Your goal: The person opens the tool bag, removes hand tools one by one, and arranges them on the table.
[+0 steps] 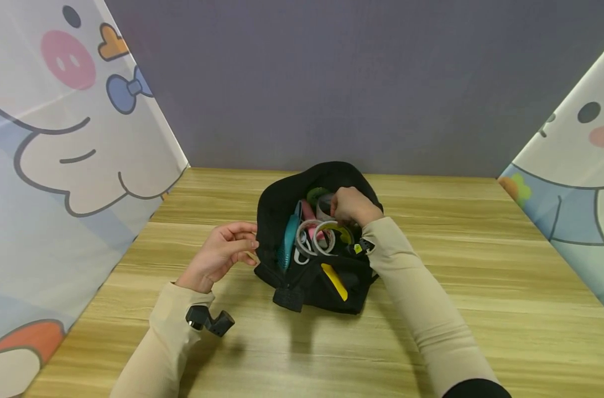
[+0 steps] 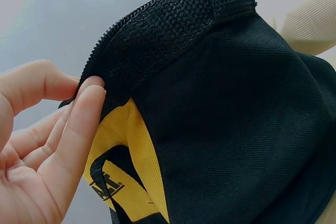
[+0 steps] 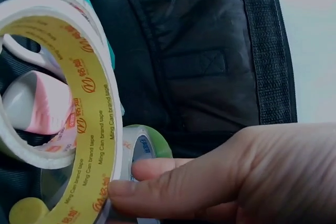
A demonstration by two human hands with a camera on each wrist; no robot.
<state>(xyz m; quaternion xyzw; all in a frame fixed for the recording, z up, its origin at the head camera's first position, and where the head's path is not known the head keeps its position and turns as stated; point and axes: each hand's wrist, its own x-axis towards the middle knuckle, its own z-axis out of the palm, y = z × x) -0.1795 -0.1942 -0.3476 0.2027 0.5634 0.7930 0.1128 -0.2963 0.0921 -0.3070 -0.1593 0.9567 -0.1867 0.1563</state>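
Note:
A black zippered bag [image 1: 314,284] gapes on the table, with its yellow inside pocket or lining [image 2: 142,145] partly showing in the left wrist view. My left hand [image 1: 222,254] pinches the bag's zippered edge [image 2: 105,45] at its left side. Inside the bag, the fingers of my right hand [image 1: 354,205] grip a roll of tape [image 3: 140,153], whose far part they cover. The thumb overlaps the rim of a white tape roll with a yellow core [image 3: 100,114]. Another white roll [image 1: 302,246] leans against that one.
Also in the bag are a teal object [image 1: 289,237], white-handled scissors [image 3: 37,53], a pink-and-grey item [image 3: 39,100] and something green [image 1: 316,194]. A yellow piece [image 1: 334,282] shows at the front. The wood-grain table [image 1: 481,265] meets a grey wall [image 1: 332,83] behind.

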